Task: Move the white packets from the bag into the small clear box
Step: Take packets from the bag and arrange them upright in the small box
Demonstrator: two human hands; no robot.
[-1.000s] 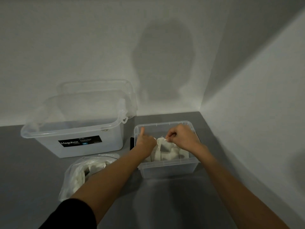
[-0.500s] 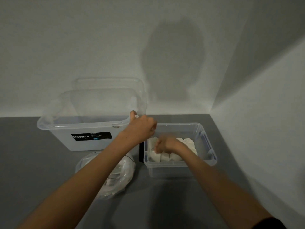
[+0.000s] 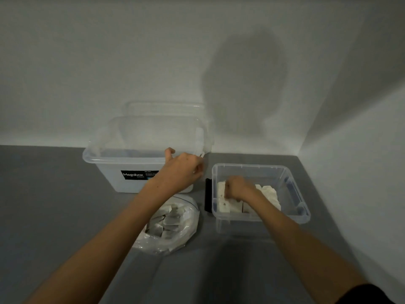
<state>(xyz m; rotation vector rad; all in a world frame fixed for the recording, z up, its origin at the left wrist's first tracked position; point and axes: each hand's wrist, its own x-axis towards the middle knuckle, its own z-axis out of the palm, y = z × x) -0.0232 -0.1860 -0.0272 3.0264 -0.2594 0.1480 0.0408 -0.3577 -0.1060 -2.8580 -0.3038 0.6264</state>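
The small clear box (image 3: 292,178) stands at the right on the grey table, with several white packets (image 3: 269,193) standing in a row inside it. My right hand (image 3: 237,189) is down in the box's left half. Its fingers curl onto a white packet there, though the hand is slightly blurred. The clear plastic bag (image 3: 186,233) lies left of the box and holds several more white packets (image 3: 168,219). My left hand (image 3: 182,170) hovers above the bag, in front of the large box, with loosely curled fingers, the thumb up and nothing in it.
A large clear Megabox tub (image 3: 131,174) stands behind the bag, and its lid (image 3: 164,108) leans on the back wall. A black clip (image 3: 208,198) sits on the small box's left side. The right wall runs close beside the small box.
My left hand has left the small box and moved left, in front of the tub. My right hand has dropped onto the packets at the box's left. The view has shifted left.
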